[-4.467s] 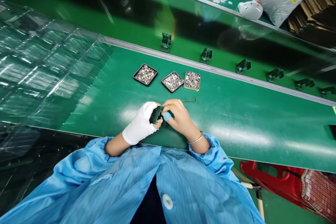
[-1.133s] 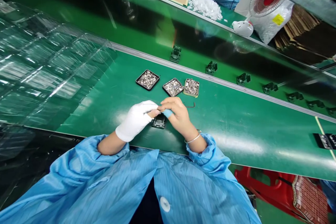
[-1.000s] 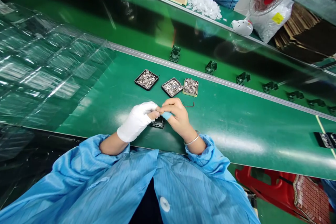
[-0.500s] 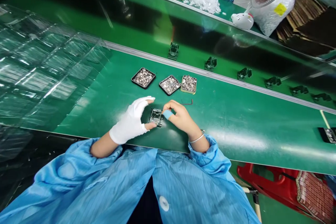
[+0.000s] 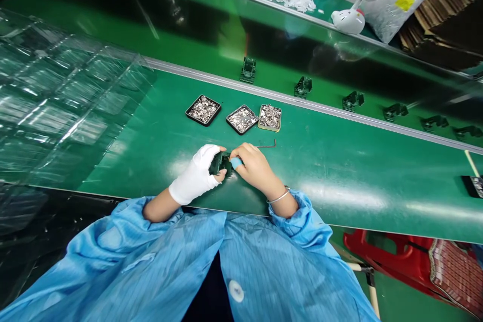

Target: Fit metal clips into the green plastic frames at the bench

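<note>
My left hand (image 5: 196,176), in a white glove with bare fingertips, grips a small green circuit board assembly (image 5: 225,163) by its upper and lower edges. The board is tilted just above the green tabletop. My right hand (image 5: 251,166), with a blue finger cot, is closed in a pinch at the board's right side. Whatever is between those fingertips is too small or hidden to name. Beyond the hands lies a thin L-shaped hex key (image 5: 268,146), its left end close to my right knuckles.
Trays of small metal parts, a left one (image 5: 203,109), a middle one (image 5: 242,119) and a right one (image 5: 269,117), stand behind my hands. Several board assemblies (image 5: 303,86) line the strip past the metal rail (image 5: 211,76). Clear plastic trays (image 5: 71,95) cover the left; a red chair (image 5: 388,261) stands lower right.
My left hand has closed on the board, which has been lifted and tilted from where it lay flat. The right hand has shifted slightly left, against the board's side.
</note>
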### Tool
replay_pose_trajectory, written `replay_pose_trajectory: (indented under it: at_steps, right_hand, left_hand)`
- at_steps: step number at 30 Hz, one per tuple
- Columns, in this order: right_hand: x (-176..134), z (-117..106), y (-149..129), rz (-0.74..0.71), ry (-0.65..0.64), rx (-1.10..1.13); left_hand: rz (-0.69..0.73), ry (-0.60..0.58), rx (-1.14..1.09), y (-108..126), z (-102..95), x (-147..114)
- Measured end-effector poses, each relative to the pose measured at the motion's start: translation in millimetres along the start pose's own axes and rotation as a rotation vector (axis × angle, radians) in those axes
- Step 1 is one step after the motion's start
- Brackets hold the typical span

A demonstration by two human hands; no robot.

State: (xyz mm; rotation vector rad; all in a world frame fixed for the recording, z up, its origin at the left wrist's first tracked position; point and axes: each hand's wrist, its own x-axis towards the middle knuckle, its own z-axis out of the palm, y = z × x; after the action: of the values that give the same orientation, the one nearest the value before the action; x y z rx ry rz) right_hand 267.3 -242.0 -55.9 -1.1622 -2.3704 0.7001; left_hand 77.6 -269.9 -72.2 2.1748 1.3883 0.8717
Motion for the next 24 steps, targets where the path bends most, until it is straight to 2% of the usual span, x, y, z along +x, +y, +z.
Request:
replay_pose_trajectory:
  at_steps: [4, 7, 10, 12, 15, 17, 24]
  right_hand:
    - [-1.3, 1.8, -4.5, 0.068, 0.027, -0.045]
    - [-2.3, 2.6, -5.7, 0.095, 0.085, 0.029]
    - [-2.2, 2.5, -5.4, 0.115, 0.062, 0.114]
    - [-1.7, 3.2, -6.1, 0.125, 0.03, 0.095]
    - [-1.5, 6.4, -9.3, 0.084, 0.0, -0.022]
    - [-1.7, 8.9, -11.7, 0.051, -0.014, -0.094]
    - [1.4, 9.6, -20.1, 0.011, -0.058, -0.164]
  left_hand:
    - [-0.002, 0.04, 0.059, 0.9, 5.7, -3.0]
    - [-0.027, 0.029, 0.045, 1.0, 4.6, -3.1]
    - [-0.043, -0.073, -0.002, 2.7, -5.2, 2.7]
    - [-0.063, -0.167, 0.01, 5.3, -14.0, 9.7]
    - [-0.069, -0.282, 0.174, 10.3, -24.0, 20.8]
    - [-0.034, -0.315, 0.298, 12.8, -25.9, 25.4]
    - [0.026, -0.283, 0.46, 15.2, -19.0, 25.3]
